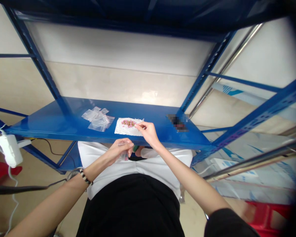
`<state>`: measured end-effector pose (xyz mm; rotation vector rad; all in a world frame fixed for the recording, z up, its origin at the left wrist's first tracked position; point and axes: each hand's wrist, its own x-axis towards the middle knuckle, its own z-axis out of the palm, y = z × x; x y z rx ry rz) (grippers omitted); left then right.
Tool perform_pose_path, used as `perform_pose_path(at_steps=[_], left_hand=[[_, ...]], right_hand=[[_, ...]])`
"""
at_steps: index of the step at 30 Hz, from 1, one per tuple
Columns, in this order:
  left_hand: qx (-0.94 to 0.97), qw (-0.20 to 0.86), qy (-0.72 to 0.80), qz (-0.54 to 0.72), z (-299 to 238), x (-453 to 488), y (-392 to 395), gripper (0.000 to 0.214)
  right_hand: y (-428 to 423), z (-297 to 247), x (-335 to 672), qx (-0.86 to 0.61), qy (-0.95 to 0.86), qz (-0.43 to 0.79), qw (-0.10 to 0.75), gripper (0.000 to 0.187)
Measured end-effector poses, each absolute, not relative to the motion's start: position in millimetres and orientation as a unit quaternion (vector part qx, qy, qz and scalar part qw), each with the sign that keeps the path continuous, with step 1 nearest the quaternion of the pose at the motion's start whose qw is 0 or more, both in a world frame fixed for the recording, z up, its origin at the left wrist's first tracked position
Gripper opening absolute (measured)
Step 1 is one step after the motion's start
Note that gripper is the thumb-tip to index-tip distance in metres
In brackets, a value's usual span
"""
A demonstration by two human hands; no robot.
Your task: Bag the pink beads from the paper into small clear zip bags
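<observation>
Now the right grip, fingertips together, is nearest the small pink beads, a sideways row on white paper on the blue steel shelf; the left grip seems clamped on a clear plastic bag

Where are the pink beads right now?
In the head view, the pink beads lie on a white paper sheet on the blue steel shelf, just left of the right hand, with clear plastic bags farther left.
</observation>
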<state>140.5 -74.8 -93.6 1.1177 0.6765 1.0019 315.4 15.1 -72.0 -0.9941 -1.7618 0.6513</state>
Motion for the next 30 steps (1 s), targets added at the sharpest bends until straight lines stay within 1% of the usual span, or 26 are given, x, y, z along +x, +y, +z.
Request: perform_pose_path(at_steps=[2, 4, 9, 13, 19, 22, 27, 30], left_hand=[[0.481, 0.694, 0.287, 0.452, -93.6, 141.3, -75.1, 0.028], [0.454, 0.715, 0.265, 0.46, -92.6, 141.3, -74.7, 0.029], [0.4, 0.739, 0.195, 0.506, -87.2, 138.7, -74.6, 0.03], [0.414, 0.721, 0.205, 0.517, -88.4, 138.5, -75.6, 0.032], [0.422, 0.707, 0.22, 0.523, -92.2, 140.7, -73.3, 0.033], [0.411, 0.712, 0.231, 0.521, -90.3, 141.0, -72.3, 0.033], [0.413, 0.703, 0.237, 0.528, -90.4, 141.0, -71.3, 0.028], [0.421, 0.7, 0.252, 0.519, -91.8, 141.0, -70.5, 0.03]], right_hand=[[33.3, -77.9, 324.7, -0.433, -0.707, 0.247, 0.501, 0.028], [51.5, -81.6, 332.2, -0.461, -0.703, 0.223, 0.494, 0.026], [79.5, -84.1, 336.1, -0.506, -0.742, 0.167, 0.406, 0.014], [81.8, -84.7, 327.7, -0.524, -0.768, 0.118, 0.349, 0.01], [79.4, -81.2, 318.8, -0.524, -0.772, 0.087, 0.349, 0.01], [79.8, -78.9, 317.1, -0.501, -0.787, 0.068, 0.353, 0.011], [81.1, -78.4, 314.9, -0.482, -0.814, 0.055, 0.318, 0.008], [79.8, -78.9, 314.4, -0.483, -0.818, 0.064, 0.306, 0.008]])
